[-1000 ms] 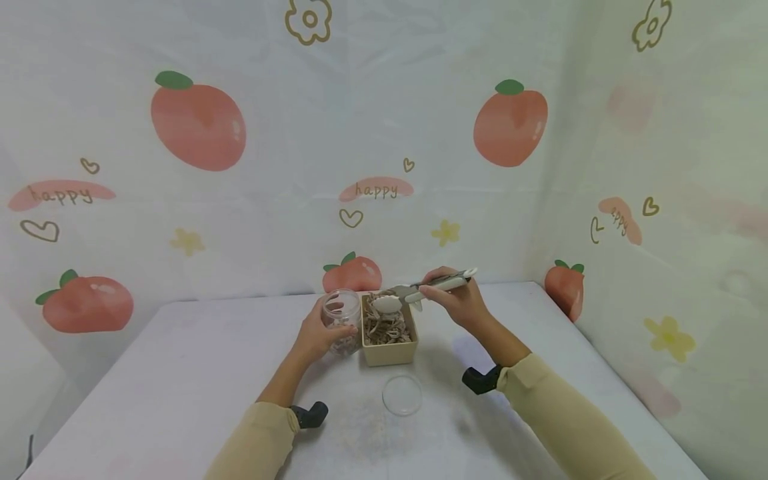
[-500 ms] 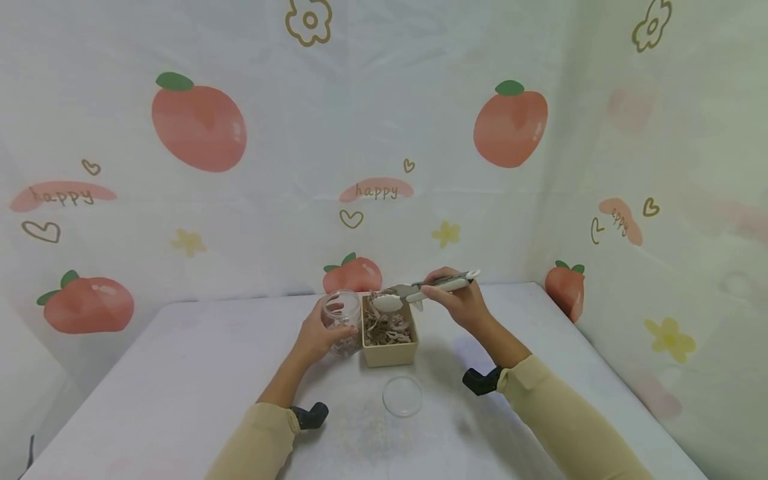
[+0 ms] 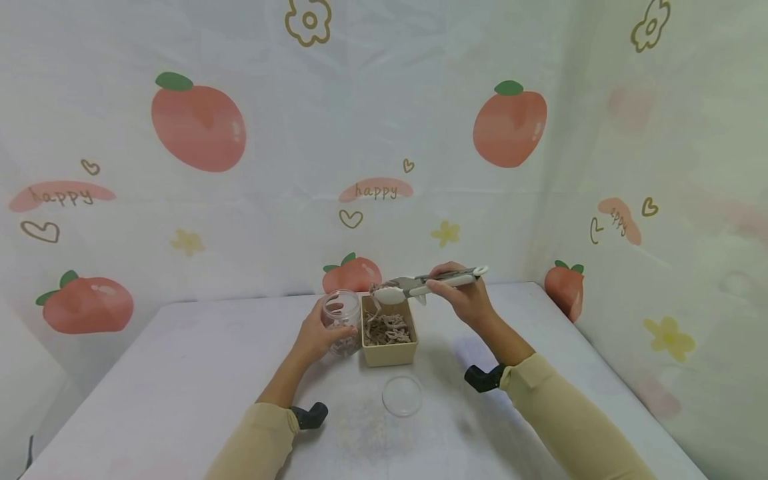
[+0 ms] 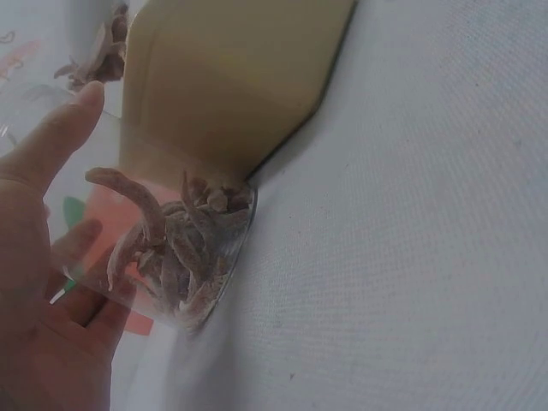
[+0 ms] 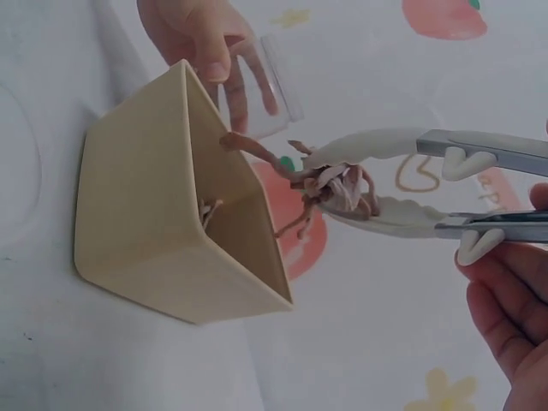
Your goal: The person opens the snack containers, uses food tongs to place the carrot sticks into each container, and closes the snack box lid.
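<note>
right hand (image 3: 465, 298) squeezed tongs (image 3: 420, 285) pinching dried strips (image 5: 336, 187) just above beige box (image 3: 389, 347) | left hand (image 3: 318, 333) gripped jar (image 3: 342, 319) left of box | step: lift; next likely carry over jar mouth

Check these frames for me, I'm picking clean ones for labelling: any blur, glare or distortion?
Head view: evenly lit, soft shadows on the table, wide-angle bending at the edges, the tongs small but readable. Left wrist view: dim, the left hand soft and close, the clear jar faintly reflective. Right wrist view: bright, the beige box sharp, the right hand blurred at the edge.
</note>
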`<state>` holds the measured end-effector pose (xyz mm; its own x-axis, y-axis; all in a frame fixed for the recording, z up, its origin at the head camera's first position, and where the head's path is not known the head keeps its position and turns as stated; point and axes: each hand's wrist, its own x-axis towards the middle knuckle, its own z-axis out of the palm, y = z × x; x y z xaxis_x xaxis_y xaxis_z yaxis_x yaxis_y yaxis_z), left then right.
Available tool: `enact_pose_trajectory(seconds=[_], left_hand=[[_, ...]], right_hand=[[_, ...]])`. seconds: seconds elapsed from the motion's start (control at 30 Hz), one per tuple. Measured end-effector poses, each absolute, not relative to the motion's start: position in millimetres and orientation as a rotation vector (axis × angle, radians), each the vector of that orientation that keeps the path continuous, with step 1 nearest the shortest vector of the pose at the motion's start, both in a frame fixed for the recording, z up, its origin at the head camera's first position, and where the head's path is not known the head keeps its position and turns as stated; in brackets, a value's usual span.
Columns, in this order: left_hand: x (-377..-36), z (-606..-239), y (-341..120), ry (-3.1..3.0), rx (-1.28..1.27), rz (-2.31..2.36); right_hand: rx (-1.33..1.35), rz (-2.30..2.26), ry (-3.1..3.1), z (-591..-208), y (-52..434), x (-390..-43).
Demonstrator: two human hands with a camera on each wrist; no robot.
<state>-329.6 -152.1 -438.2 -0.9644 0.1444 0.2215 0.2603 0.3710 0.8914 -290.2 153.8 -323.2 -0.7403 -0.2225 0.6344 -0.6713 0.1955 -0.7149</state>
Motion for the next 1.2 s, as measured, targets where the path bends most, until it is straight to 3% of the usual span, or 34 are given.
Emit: enact_pose_trajectory(seconds=[1.2], left_hand=[[-333, -441, -152, -2.477, -0.390, -1.703]], right_hand=[[0.919, 1.471, -1.963, -284, 131, -295]])
